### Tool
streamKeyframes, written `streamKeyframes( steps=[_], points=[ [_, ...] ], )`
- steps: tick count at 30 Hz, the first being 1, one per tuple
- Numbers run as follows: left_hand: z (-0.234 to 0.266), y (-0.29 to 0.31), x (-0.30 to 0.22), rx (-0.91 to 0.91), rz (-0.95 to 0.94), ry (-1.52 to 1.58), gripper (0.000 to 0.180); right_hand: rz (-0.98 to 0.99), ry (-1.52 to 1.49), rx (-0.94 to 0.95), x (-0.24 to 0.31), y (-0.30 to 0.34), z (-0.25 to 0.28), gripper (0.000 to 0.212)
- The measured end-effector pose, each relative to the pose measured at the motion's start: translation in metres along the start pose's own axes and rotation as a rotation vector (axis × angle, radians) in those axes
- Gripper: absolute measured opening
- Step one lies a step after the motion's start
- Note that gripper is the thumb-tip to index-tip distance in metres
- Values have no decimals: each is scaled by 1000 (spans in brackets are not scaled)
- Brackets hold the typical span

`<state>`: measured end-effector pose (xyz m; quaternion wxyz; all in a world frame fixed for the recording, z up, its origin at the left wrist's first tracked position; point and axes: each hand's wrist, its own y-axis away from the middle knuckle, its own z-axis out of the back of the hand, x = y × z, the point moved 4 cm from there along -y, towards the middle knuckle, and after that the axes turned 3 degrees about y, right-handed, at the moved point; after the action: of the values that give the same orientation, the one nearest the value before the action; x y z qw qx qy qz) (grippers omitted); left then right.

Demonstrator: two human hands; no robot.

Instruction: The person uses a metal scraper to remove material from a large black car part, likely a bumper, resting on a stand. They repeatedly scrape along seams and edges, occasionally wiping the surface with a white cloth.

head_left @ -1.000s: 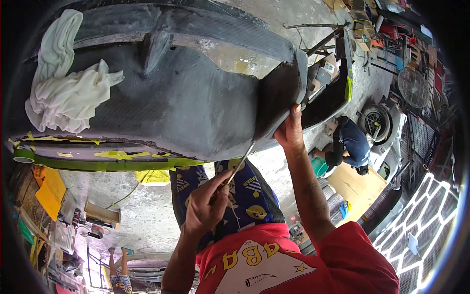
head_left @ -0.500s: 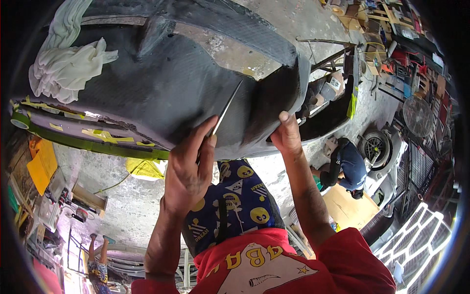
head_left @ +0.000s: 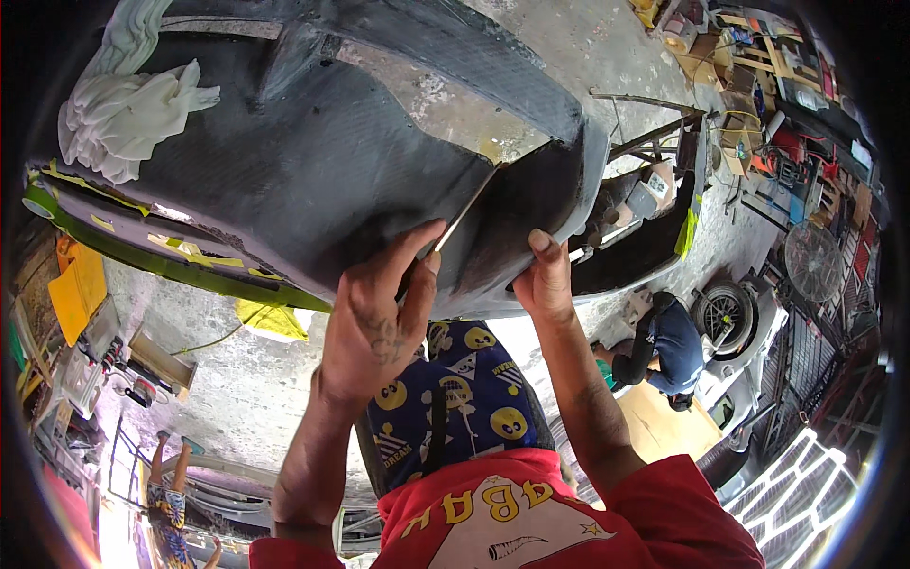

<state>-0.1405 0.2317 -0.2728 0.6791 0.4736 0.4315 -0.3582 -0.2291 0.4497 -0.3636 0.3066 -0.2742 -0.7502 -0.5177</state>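
A large dark grey car bumper shell (head_left: 313,180) with a woven-looking surface spans the view before me. My left hand (head_left: 379,303) pinches a thin, flat strip (head_left: 464,216), seen edge-on. The strip slants up and right over the shell, its far end near the edge of the cut-out opening. Its near end is hidden in my fingers. My right hand (head_left: 547,280) grips the shell's near edge, thumb on top and the other fingers mostly hidden. A crumpled white cloth (head_left: 128,119) lies on the shell's left part.
Lime-green edging (head_left: 190,279) and yellow tape run along the shell's near left side. A dark frame piece (head_left: 621,270) lies to the right. Beyond it a person in dark blue (head_left: 678,341) bends beside a wheel (head_left: 725,315). A fan (head_left: 813,261) stands farther right.
My left hand has slid right with the strip, whose far end now reaches closer to the opening's corner. My right hand keeps its grip on the edge. The view has shifted slightly.
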Motion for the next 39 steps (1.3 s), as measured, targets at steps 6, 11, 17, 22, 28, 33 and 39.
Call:
streamKeyframes(
  steps=[6, 11, 17, 22, 28, 33, 39],
  points=[
    [-21, 36, 15, -61, 104, 184, 33, -4, 2, 23, -2, 2, 8, 88],
    [-26, 61, 20, -60, 272, 226, 35, 3, -14, 52, 1, 0, 5, 89],
    [-33, 67, 26, -156, 280, 280, 38, -34, -17, 64, 1, -1, 12, 90],
    [-39, 65, 29, -141, 252, 275, 37, -66, -67, 41, 6, -1, 5, 90],
    [-44, 59, 22, -168, 230, 299, 35, -50, -45, 60, 6, -2, 5, 89],
    [-48, 38, 17, -172, 94, 308, 34, -28, -37, 38, -1, -4, 18, 84],
    [-55, 3, -9, -139, 38, 311, 33, -55, -85, 89, 2, -3, 9, 78]
  ],
)
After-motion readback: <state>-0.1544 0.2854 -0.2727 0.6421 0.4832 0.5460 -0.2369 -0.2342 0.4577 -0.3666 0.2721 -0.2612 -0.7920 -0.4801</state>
